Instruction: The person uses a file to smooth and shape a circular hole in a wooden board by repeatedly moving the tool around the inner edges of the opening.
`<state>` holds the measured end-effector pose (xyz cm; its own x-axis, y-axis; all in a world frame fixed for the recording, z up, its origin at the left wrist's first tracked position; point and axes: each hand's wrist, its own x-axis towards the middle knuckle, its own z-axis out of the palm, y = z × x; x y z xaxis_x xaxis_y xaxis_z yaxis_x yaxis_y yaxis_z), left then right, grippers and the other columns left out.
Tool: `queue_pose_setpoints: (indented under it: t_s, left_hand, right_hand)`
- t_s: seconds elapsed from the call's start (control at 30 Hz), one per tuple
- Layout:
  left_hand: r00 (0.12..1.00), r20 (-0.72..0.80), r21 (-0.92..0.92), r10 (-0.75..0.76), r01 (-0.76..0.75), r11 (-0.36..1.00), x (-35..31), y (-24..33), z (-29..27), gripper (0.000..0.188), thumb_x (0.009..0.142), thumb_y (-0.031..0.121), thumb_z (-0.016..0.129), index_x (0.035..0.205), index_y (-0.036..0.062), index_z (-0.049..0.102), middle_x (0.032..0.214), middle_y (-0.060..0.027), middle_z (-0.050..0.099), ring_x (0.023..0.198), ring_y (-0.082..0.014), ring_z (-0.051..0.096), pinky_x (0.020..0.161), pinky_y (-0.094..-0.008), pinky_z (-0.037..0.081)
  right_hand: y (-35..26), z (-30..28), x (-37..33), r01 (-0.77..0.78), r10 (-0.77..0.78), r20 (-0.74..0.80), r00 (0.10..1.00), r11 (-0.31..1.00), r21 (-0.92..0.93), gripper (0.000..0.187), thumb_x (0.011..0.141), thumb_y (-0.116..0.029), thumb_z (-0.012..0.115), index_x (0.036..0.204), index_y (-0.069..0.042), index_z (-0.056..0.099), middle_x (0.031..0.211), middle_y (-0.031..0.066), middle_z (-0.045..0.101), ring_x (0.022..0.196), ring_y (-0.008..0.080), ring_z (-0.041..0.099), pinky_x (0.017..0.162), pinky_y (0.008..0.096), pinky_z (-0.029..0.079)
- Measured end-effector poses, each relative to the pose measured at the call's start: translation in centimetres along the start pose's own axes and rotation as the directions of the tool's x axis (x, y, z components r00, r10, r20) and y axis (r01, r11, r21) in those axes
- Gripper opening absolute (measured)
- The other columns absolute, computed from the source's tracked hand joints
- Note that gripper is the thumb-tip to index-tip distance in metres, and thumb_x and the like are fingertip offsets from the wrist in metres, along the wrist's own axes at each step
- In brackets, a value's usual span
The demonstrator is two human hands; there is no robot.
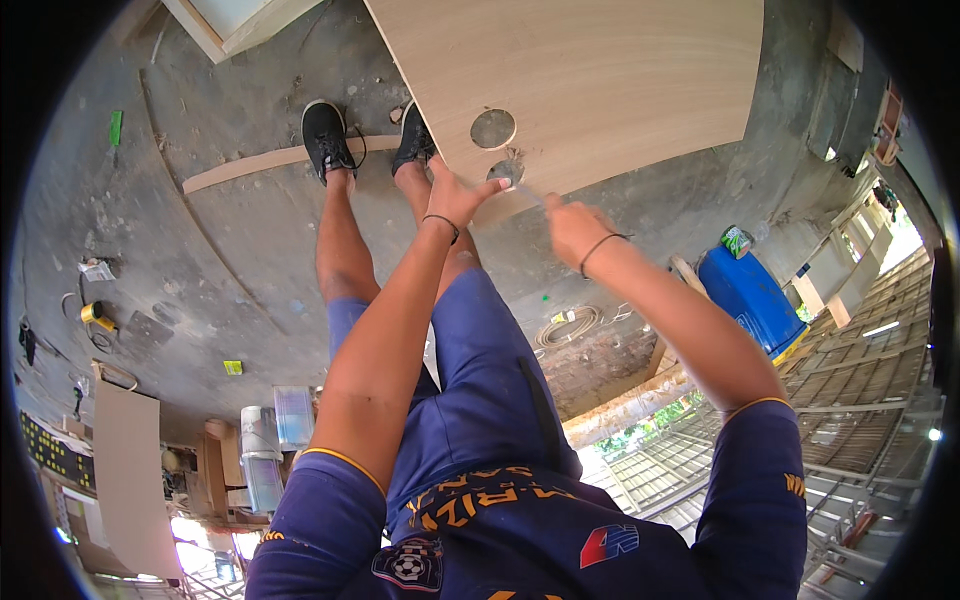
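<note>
A pale wooden board (600, 90) with two round holes cut near its lower left corner reaches out ahead of me. My left hand (458, 197) grips the board at that corner, its thumb lying beside the nearer hole (505, 172). Just to the right, my right hand (580, 232) is closed around a thin tool (528, 193), whose shaft points at the nearer hole. Motion blurs this tool, so its kind is unclear. Small dark crumbs show at the far rim of the nearer hole. The farther hole (493, 129) is open, with grey floor visible through it.
A curved wooden strip (250, 168) lies on the concrete floor by my shoes (325, 135). A blue drum (748, 300) lies at the right, near a coiled hose (570, 327). A yellow tape measure or tool (98, 317) and buckets (260, 440) are at the left.
</note>
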<state>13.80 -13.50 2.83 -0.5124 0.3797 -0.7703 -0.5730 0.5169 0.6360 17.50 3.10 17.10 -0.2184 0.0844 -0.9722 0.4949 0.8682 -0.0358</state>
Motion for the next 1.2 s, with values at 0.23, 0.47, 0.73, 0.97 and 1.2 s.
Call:
queue_pose_setpoints:
  t_s: [0.23, 0.47, 0.73, 0.97, 1.2]
  left_hand:
    - [0.983, 0.107, -0.055, -0.147, 0.154, 0.987, -0.3, 1.6, -1.0, 0.106, 0.059, 0.042, 0.09, 0.129, -0.0124, 0.032, 0.125, -0.0261, 0.046, 0.12, -0.0349, 0.049, 0.1, -0.0387, 0.042]
    - [0.984, 0.106, -0.041, -0.14, 0.145, 0.989, 0.0, 1.7, -1.0, 0.104, 0.061, 0.043, 0.089, 0.128, -0.0124, 0.032, 0.124, -0.0262, 0.047, 0.12, -0.0351, 0.05, 0.1, -0.039, 0.042]
    - [0.986, 0.089, -0.076, -0.14, 0.147, 0.986, -0.4, 1.1, -0.5, 0.109, 0.06, 0.044, 0.09, 0.134, -0.0111, 0.031, 0.126, -0.0232, 0.045, 0.12, -0.0344, 0.049, 0.101, -0.0403, 0.042]
    - [0.985, 0.137, -0.063, -0.103, 0.112, 0.992, 0.1, 0.5, -1.0, 0.108, 0.062, 0.045, 0.088, 0.134, -0.0103, 0.031, 0.128, -0.0234, 0.043, 0.121, -0.0346, 0.048, 0.101, -0.0405, 0.041]
    - [0.979, 0.139, -0.048, -0.146, 0.154, 0.987, -0.4, 1.3, -1.2, 0.105, 0.064, 0.047, 0.086, 0.134, -0.0109, 0.033, 0.128, -0.0242, 0.044, 0.122, -0.0347, 0.048, 0.102, -0.0389, 0.041]
  right_hand:
    - [0.9, -2.9, -1.6, -0.07, 0.075, 0.03, 0.997, 0.988, -0.139, 0.026, 0.088, -0.005, 0.046, 0.112, 0.004, 0.047, 0.091, 0.0302, 0.067, 0.087, 0.0454, 0.067, 0.078, 0.0504, 0.054]
    - [1.1, 1.5, -0.1, -0.232, 0.232, 0.033, 0.972, 0.972, 0.023, 0.028, 0.091, -0.013, 0.048, 0.114, 0.003, 0.048, 0.097, 0.0318, 0.065, 0.096, 0.0459, 0.064, 0.083, 0.0528, 0.052]
    - [-2.9, -0.1, 2.8, -0.42, 0.289, 0.384, 0.877, 0.85, 0.318, 0.029, 0.09, -0.009, 0.043, 0.108, 0.008, 0.059, 0.094, 0.0274, 0.068, 0.075, 0.0387, 0.07, 0.062, 0.0436, 0.057]
    - [-2.2, 0.5, 1.2, -0.201, 0.176, 0.178, 0.968, 0.97, 0.133, 0.032, 0.09, -0.01, 0.044, 0.115, 0.007, 0.056, 0.1, 0.0282, 0.068, 0.089, 0.0399, 0.069, 0.075, 0.0461, 0.056]
    - [0.2, 0.5, -0.5, -0.241, 0.242, 0.024, 0.97, 0.969, -0.05, 0.025, 0.091, -0.014, 0.048, 0.095, 0.005, 0.063, 0.101, 0.0251, 0.068, 0.099, 0.0398, 0.066, 0.086, 0.0447, 0.052]
